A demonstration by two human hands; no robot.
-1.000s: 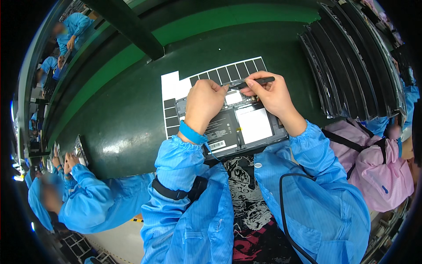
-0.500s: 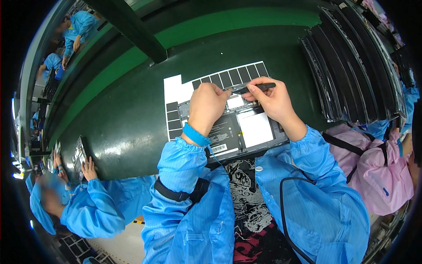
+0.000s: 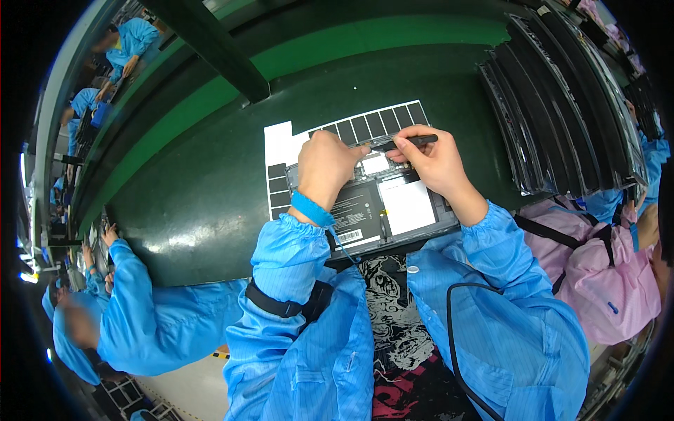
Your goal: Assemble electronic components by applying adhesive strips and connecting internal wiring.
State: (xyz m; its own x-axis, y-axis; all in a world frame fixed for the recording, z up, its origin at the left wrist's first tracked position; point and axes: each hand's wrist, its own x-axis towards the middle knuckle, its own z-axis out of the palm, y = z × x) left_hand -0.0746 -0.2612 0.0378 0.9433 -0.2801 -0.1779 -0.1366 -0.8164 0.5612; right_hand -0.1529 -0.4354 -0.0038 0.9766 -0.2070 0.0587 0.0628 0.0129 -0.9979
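Note:
An opened laptop base (image 3: 444, 223) lies on the bench before me, its inner parts exposed. Its black battery (image 3: 354, 207) has a white label, and beside that is a white rectangular panel (image 3: 407, 208). My left hand (image 3: 324, 167) rests over the laptop's far left part, thumb and fingers pinched at the far edge; whatever is between them is hidden. From the right, my right hand (image 3: 437, 165) grips black tweezers (image 3: 423, 139), their tip pointing left, close to my left fingertips. Partly under the laptop, a white sheet (image 3: 279, 144) carries rows of black rectangular pads (image 3: 361, 130).
Long black panels (image 3: 562, 105) stand in a row at the right of the green bench (image 3: 189, 189). A dark post (image 3: 210, 49) rises at the back. A co-worker in blue (image 3: 151, 316) sits at the left; another person in pink (image 3: 597, 281) is at the right.
Both my hands stay at the laptop's far edge with only slight shifts. At the left, the co-worker's hand and the dark panel it touched have moved away toward the far left.

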